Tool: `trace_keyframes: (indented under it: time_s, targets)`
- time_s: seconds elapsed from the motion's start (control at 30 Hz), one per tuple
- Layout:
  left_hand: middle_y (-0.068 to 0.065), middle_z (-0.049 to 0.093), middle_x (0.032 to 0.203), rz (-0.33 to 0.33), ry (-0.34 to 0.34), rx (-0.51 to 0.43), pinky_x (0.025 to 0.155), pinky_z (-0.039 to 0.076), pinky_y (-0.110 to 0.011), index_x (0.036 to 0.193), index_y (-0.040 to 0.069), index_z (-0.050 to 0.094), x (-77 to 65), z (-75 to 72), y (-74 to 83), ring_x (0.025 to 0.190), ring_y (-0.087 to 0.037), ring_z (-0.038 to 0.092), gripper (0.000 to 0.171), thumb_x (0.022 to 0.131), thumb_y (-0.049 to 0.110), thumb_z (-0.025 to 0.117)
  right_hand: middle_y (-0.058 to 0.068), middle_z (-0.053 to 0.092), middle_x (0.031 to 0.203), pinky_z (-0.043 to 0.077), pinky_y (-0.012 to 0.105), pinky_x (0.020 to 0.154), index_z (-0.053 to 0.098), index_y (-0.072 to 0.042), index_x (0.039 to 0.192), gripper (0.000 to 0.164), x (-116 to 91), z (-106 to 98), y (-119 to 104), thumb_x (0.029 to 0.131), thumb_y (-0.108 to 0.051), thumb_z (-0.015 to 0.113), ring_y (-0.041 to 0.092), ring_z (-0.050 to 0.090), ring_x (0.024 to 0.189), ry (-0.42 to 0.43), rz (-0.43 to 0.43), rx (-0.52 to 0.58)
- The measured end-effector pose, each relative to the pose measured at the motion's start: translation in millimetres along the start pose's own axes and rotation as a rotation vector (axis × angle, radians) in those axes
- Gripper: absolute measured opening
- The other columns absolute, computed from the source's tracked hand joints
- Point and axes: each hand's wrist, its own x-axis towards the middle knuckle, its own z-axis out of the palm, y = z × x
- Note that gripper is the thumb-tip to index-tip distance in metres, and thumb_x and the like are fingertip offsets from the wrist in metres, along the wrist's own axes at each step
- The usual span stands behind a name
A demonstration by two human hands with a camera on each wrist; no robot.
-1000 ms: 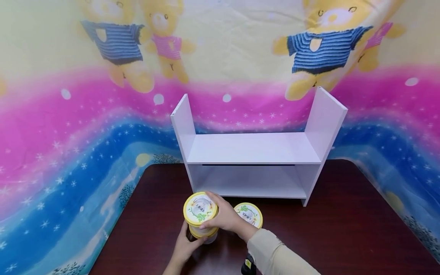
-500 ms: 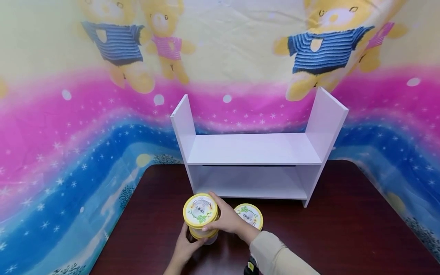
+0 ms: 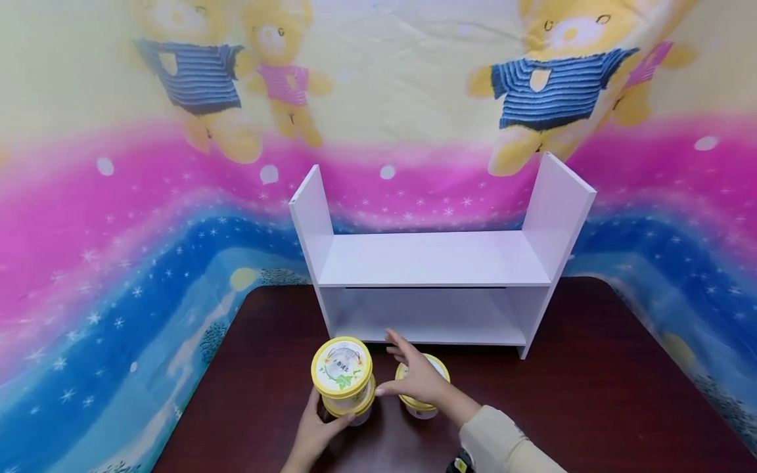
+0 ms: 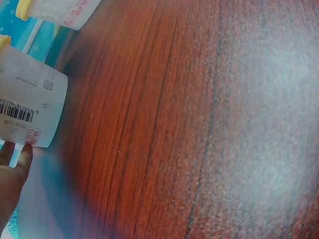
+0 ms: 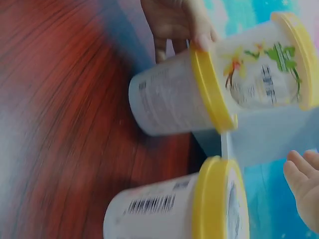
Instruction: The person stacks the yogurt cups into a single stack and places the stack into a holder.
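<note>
The left hand (image 3: 316, 430) has its grip curled round the lower tub (image 5: 167, 99), which stands upright on the desk (image 3: 568, 407), while the upper tub (image 3: 342, 366) rests on its yellow lid. The right hand (image 3: 422, 381) has a released grip, its fingers spread just right of the stack and clear of both tubs. Beneath that hand, and partly hidden by it, the third tub (image 5: 159, 206) stands on the desk near the stack. All three tubs are round, pale-walled and taper toward the base; the upper one bears printed leaves and flowers, the third a barcode. The desk is dark reddish-brown, streaked with wood grain and glossy, with rounded far corners. Beyond the tubs, a smooth white shelf unit (image 3: 432, 259) stands at the far side, two flat boards between upright side panels. Behind it, left and right, hangs a wrinkled backdrop (image 3: 384, 98) in cream, pink and blue, printed with bears and snowflakes. A pale sleeve (image 3: 503, 437) covers the right forearm.
</note>
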Motion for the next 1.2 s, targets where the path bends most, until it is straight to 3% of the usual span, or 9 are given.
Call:
trace_keyframes:
  time_s: [0.17, 0.47, 0.63, 1.0, 1.2]
  targets:
    - [-0.013, 0.036, 0.128, -0.034, 0.008, 0.031, 0.088, 0.033, -0.041, 0.133, 0.012, 0.024, -0.5, -1.1, 2.0, 0.114, -0.026, 0.035, 0.088, 0.064, 0.021, 0.077, 0.014, 0.026, 0.136, 0.028, 0.047, 0.091, 0.016, -0.007, 0.138, 0.098, -10.0, -11.0, 9.5, 0.064, -0.033, 0.075, 0.03, 0.031, 0.119, 0.051, 0.035, 0.023]
    - [-0.016, 0.039, 0.125, 0.037, 0.03, 0.044, 0.082, 0.038, -0.038, 0.133, 0.01, 0.026, 1.5, -0.6, 0.9, 0.111, -0.028, 0.039, 0.087, 0.063, 0.019, 0.077, 0.014, 0.029, 0.135, 0.024, 0.049, 0.093, 0.022, -0.007, 0.136, 0.09, -19.2, -25.5, 19.7, 0.065, -0.019, 0.076, 0.03, 0.029, 0.121, 0.143, 0.077, 0.037]
    - [-0.016, 0.037, 0.127, 0.0, 0.009, 0.011, 0.087, 0.034, -0.039, 0.134, 0.009, 0.024, 0.2, -1.9, 1.3, 0.114, -0.028, 0.035, 0.089, 0.063, 0.017, 0.077, 0.012, 0.028, 0.136, 0.024, 0.05, 0.092, 0.023, -0.008, 0.136, 0.091, -24.7, -30.7, 26.0, 0.064, -0.018, 0.077, 0.028, 0.025, 0.122, 0.174, 0.139, 0.06]
    - [-0.015, 0.038, 0.127, -0.012, 0.018, -0.013, 0.087, 0.034, -0.04, 0.133, 0.01, 0.025, -0.1, -3.1, 0.1, 0.113, -0.028, 0.036, 0.089, 0.062, 0.015, 0.078, 0.015, 0.037, 0.129, 0.027, 0.045, 0.091, 0.036, -0.003, 0.13, 0.091, -33.6, -29.3, 49.4, 0.054, -0.027, 0.081, 0.027, 0.034, 0.114, 0.239, 0.148, -0.08]
    - [-0.015, 0.038, 0.126, -0.028, 0.009, -0.033, 0.086, 0.035, -0.04, 0.133, 0.011, 0.026, 0.2, -1.9, -2.7, 0.113, -0.028, 0.037, 0.087, 0.063, 0.016, 0.077, 0.016, 0.038, 0.127, 0.027, 0.044, 0.091, 0.036, -0.001, 0.129, 0.092, -39.5, -24.9, 63.9, 0.052, -0.022, 0.082, 0.027, 0.036, 0.112, 0.256, 0.149, -0.085]
